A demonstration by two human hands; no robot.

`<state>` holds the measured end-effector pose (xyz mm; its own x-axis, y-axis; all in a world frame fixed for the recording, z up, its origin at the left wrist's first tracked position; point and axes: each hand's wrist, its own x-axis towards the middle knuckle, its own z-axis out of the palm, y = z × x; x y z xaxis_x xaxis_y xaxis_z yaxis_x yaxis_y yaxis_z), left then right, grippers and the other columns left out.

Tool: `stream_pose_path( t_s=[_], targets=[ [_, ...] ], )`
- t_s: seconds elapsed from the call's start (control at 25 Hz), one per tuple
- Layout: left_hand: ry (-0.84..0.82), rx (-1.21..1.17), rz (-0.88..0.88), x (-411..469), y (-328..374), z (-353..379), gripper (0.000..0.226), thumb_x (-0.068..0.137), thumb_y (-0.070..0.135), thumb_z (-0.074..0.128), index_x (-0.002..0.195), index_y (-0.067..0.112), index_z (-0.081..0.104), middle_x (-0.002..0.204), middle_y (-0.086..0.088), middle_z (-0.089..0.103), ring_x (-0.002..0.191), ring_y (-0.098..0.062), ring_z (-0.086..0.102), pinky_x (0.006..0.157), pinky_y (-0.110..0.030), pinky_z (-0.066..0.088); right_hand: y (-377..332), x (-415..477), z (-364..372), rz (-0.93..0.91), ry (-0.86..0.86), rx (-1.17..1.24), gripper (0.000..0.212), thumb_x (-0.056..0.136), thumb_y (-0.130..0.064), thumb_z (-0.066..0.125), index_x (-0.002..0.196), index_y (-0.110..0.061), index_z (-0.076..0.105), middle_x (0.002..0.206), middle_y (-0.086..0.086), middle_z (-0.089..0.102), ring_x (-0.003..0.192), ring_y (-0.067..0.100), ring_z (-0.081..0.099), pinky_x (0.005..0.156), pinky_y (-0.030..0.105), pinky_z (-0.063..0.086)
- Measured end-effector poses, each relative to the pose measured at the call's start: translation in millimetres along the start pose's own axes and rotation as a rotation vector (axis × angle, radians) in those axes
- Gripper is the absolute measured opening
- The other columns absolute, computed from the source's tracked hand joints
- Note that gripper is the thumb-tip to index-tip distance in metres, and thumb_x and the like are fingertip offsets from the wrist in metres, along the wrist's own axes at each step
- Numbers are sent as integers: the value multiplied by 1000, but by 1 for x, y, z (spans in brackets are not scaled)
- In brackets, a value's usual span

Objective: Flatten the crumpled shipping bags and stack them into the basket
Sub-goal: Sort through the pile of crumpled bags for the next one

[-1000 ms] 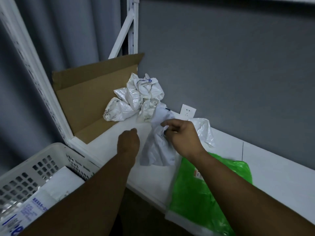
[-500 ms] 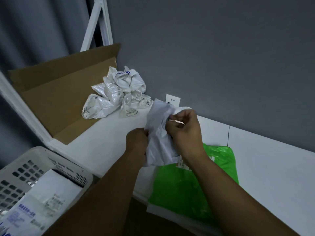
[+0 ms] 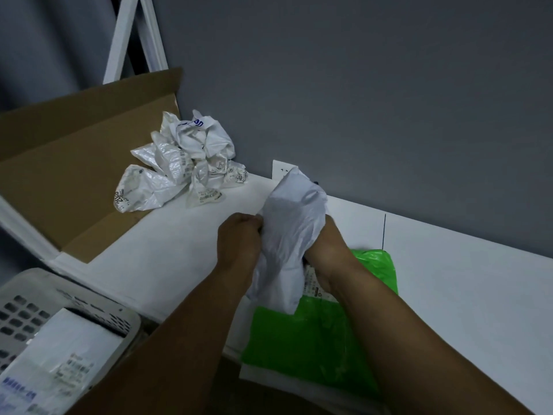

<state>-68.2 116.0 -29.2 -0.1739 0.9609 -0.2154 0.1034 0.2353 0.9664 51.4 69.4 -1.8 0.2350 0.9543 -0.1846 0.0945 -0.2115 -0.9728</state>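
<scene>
Both hands grip a crumpled white bag [image 3: 294,235] above the table [image 3: 179,253]: left hand [image 3: 239,239] on its left edge, right hand [image 3: 330,248] behind it, fingers hidden. Under the bag a green bag [image 3: 314,342] overhangs the table's near edge. Far left of the bag, a crumpled pile [image 3: 185,163] by cardboard [image 3: 59,163]; near left, the basket [image 3: 128,322], cut off

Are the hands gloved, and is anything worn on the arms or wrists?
No gloves. The left hand and right hand are bare. Both forearms are bare to the frame edge, with no sleeves, watch or bands showing. Most fingers are hidden, so rings cannot be judged.
</scene>
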Motion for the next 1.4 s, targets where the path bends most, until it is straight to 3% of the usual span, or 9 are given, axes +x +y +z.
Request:
stream_pose_path(
  t_s=[0.16, 0.4, 0.48, 0.6, 0.76, 0.84, 1.04, 1.2, 1.4],
  targets=[
    [87, -79, -76, 6, -4, -2, 20, 94, 14, 56, 102, -2, 67, 108, -24, 67, 93, -30, 63, 86, -43, 52, -11, 11, -24, -6, 195, 285, 8, 88, -7, 55, 87, 0, 60, 73, 21, 65, 65, 22, 61, 56, 31, 54],
    [217, -211, -233, 16, -7, -8, 32, 98, 8, 48, 123, -8, 59, 126, -28, 61, 118, -42, 57, 65, -28, 44, -4, 32, -66, -76, 480, 382, 13, 88, -2, 53, 82, -13, 50, 65, 4, 49, 54, 15, 47, 54, 27, 48],
    [251, -241, -260, 16, -4, -8, 31, 99, 1, 40, 120, -7, 60, 122, -24, 63, 115, -37, 59, 78, -35, 48, 0, 34, -73, -102, 551, 364, 9, 85, -3, 52, 91, -5, 58, 66, 4, 51, 52, 12, 45, 51, 22, 40],
    [271, -320, -230, 10, -4, -9, 30, 100, 5, 39, 119, -6, 60, 118, -22, 64, 112, -36, 59, 93, -36, 45, -3, 34, -79, -107, 472, 459, 33, 83, -20, 65, 108, 2, 63, 86, 13, 64, 74, 23, 60, 65, 33, 50],
    [188, -344, -136, 13, -2, -6, 20, 94, 14, 51, 82, 1, 60, 80, -11, 55, 77, -26, 52, 60, -24, 40, -6, 17, -74, 78, 125, 341, 25, 87, -23, 75, 107, -8, 73, 100, 8, 78, 87, 24, 76, 75, 38, 60],
    [60, -408, -192, 11, -1, -9, 20, 79, 21, 61, 62, 11, 57, 71, -7, 57, 74, -22, 53, 65, -26, 44, -3, 14, -73, 50, 157, 260, 19, 86, -11, 75, 104, -4, 72, 96, 12, 78, 86, 30, 76, 75, 45, 62],
    [-71, -395, -144, 18, 7, -19, 41, 80, 41, 78, 112, 18, 70, 106, -2, 73, 98, -22, 69, 91, -38, 55, -3, 3, -76, -14, -4, 251, 22, 87, -9, 76, 106, 1, 72, 101, 19, 76, 94, 37, 74, 86, 52, 59],
    [46, -276, -22, 17, 1, -19, 18, 90, 26, 71, 76, 16, 66, 80, 0, 66, 77, -16, 62, 77, -30, 52, 6, 5, -81, -46, 98, -59, 31, 91, -38, 73, 97, -8, 76, 93, 7, 78, 88, 26, 75, 87, 49, 60],
    [148, -248, 66, 17, -5, -16, 29, 93, 31, 65, 81, 5, 66, 68, -6, 56, 65, -17, 51, 64, -32, 45, 10, 10, -87, -18, 197, -125, 53, 81, -56, 68, 94, -5, 74, 89, 9, 77, 83, 30, 75, 85, 52, 59]
  ],
)
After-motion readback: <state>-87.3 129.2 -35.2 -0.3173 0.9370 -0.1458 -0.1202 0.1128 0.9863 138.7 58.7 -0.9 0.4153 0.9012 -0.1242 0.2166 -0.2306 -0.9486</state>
